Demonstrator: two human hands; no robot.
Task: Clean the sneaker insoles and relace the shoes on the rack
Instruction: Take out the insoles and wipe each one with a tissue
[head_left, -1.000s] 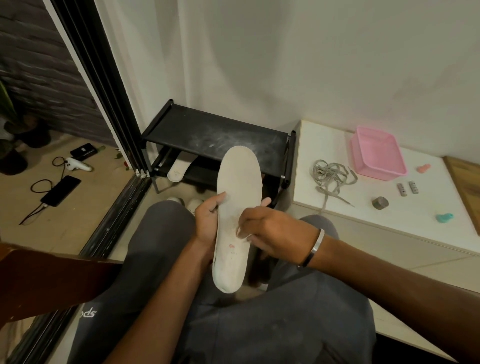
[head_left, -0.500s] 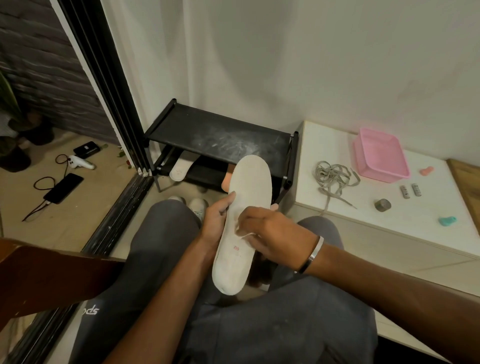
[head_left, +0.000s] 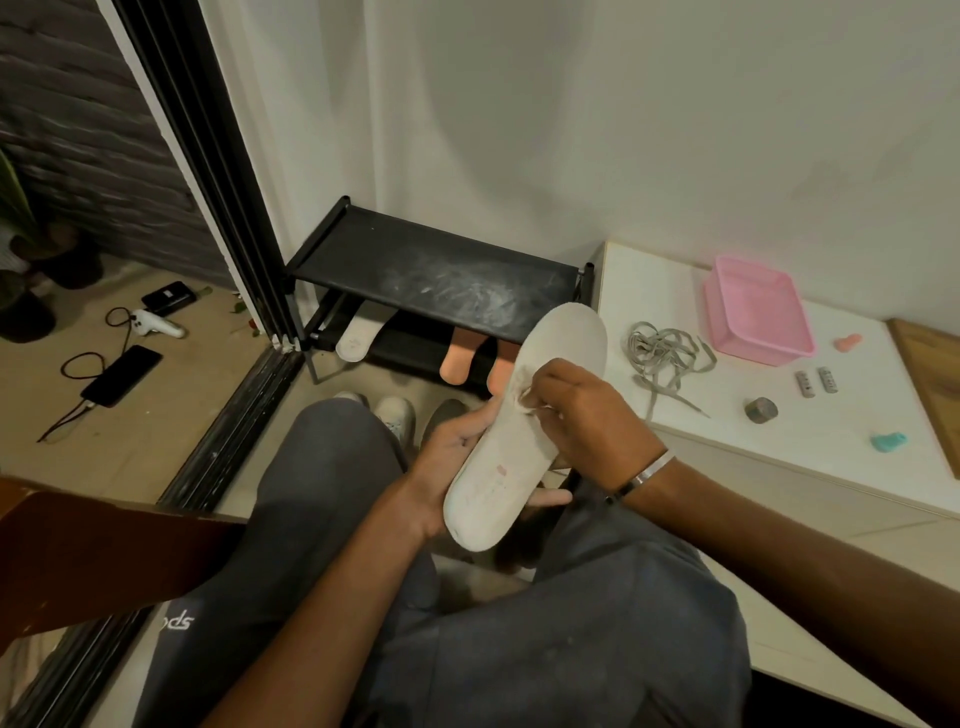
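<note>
Just one wide-angle head cam here, looking forward and down over the person's lap. Hands sit close and central, the black shoe rack (head_left: 431, 275) is further off against the wall, white bench (head_left: 727, 415) to the right.

Four insoles are counted: one white insole (head_left: 524, 431) held at centre, one white insole (head_left: 358, 335) at 11 o'clock on the rack's lower shelf, and two orange insoles (head_left: 460, 358) beside it. One black rack (head_left: 436, 270) is seen at 12 o'clock. One tangle of grey laces (head_left: 662, 353), one pink basket (head_left: 756, 312) and two small grey cylinders (head_left: 815, 382) are counted at 2 o'clock. Two hands are counted, the left hand (head_left: 447, 457) and the right hand (head_left: 587, 415). Three shoe toes (head_left: 397, 415) show at centre. One phone (head_left: 122, 374) lies at 9 o'clock.
</note>
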